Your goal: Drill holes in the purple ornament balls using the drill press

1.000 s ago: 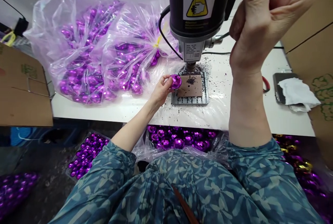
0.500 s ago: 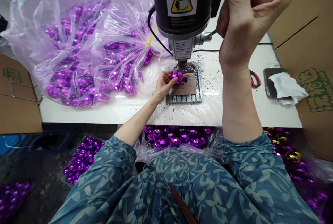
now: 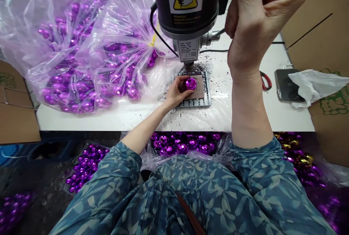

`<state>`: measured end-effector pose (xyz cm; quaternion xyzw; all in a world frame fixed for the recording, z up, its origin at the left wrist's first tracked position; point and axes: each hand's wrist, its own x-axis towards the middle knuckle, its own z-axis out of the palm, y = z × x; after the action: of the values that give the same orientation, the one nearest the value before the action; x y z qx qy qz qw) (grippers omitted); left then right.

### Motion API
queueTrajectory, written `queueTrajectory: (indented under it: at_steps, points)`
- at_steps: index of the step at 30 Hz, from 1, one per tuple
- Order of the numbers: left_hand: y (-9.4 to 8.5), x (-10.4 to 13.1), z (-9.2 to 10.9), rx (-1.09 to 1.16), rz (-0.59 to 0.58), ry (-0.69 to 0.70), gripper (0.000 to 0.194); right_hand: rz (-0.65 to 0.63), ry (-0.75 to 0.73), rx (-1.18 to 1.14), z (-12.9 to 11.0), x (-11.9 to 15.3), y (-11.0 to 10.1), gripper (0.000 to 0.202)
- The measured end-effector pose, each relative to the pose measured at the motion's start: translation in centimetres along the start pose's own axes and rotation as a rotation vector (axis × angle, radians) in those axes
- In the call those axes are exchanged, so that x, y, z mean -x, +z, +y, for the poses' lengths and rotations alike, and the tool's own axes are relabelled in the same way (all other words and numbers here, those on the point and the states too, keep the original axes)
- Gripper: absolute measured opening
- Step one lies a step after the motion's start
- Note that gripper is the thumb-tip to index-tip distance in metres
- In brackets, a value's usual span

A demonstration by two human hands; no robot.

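And the left hand (image 3: pixel 177 92) has swung the shiny, faceted purple ball (image 3: pixel 190 84) farther onto the flat brown board (image 3: pixel 200 90), thumb and fingers around it, just below the drill press (image 3: pixel 188 22)! The right hand (image 3: pixel 259 20) is raised alongside, fingers cut off by the frame, its grip impossible to tell. Over on the worktop (image 3: pixel 289 118), the crumpled white tissue (image 3: pixel 313 84) has flared outward! A translucent bag (image 3: pixel 24 24), knotted with yellow, bulges with glossy purple balls (image 3: pixel 81 82); more fill a wrinkled plastic liner (image 3: pixel 148 159) below.
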<state>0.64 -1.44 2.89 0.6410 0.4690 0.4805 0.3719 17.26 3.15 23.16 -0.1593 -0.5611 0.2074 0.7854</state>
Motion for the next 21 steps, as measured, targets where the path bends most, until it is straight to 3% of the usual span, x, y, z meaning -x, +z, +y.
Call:
queueTrajectory:
  at_steps: [5,12,21]
  points:
    - [0.7,0.3,0.4,0.099,0.052,-0.043,0.061,0.084,-0.080,0.153,-0.3,1.0,0.1,0.059]
    - [0.8,0.5,0.2,0.132,0.061,-0.063,0.059,0.134,-0.166,0.096,-1.7,4.2,-0.6,0.027]
    - [0.7,0.4,0.0,0.109,0.047,-0.042,0.060,0.106,-0.249,0.075,1.3,6.7,-1.7,0.022]
